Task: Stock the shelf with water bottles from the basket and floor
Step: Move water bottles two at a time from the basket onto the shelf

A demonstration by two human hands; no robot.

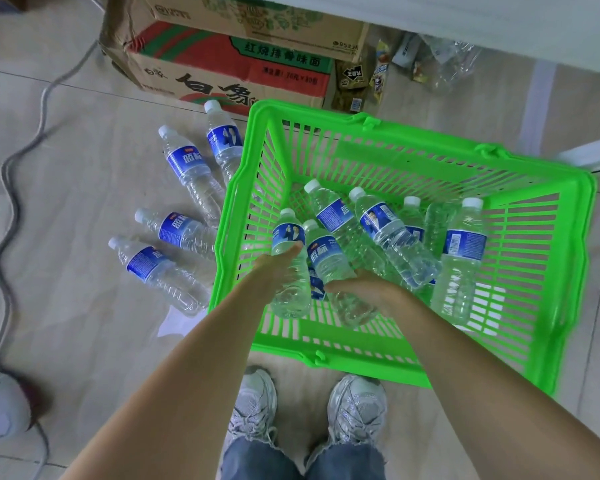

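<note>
Over a green basket on the tiled floor, a person's left hand holds one water bottle in a closed grip while the right hand grips a second bottle. More bottles lie inside the basket; four others lie on the floor just beside its left wall, near cardboard boxes.

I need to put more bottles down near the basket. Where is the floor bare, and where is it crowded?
Bare tile lies left of the four floor bottles, toward the grey cable, and right of the green basket. Crowded: the strip between basket and cardboard boxes, and the basket's middle.
</note>
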